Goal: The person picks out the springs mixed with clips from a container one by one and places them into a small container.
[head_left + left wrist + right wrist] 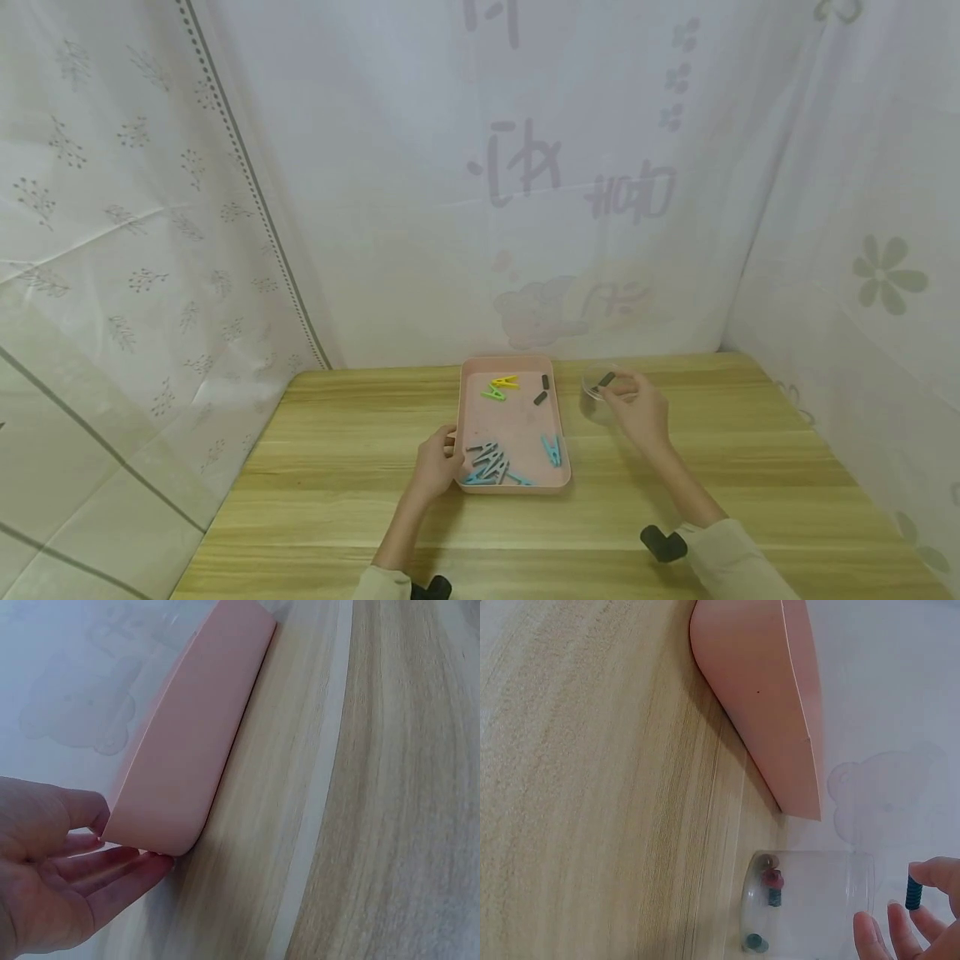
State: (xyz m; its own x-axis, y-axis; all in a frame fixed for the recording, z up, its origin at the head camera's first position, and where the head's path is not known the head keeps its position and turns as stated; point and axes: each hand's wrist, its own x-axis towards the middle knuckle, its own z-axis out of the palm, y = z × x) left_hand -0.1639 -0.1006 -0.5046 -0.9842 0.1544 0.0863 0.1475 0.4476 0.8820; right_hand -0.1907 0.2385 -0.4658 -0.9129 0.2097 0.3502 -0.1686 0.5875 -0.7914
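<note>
My right hand (642, 417) pinches a small dark green ribbed cylinder (913, 893) between thumb and fingers, over the mouth of a clear plastic cup (821, 904). A few small pieces lie at the cup's bottom, dark green ones and a reddish one (772, 879). At the near left side of a pink tray (513, 425), my left hand (437, 463) grips the edge, thumb at the rim and fingers along the underside. Two dark green cylinders (541, 398) lie in the tray's far right part.
Several blue and grey clothespins (489, 463) are heaped in the tray's near left corner, and more blue ones (551, 451) lie to the right. A yellow clothespin (506, 382) and a green one (492, 392) sit farther back. Behind the wooden table (337, 467) hangs a printed white curtain (405, 250).
</note>
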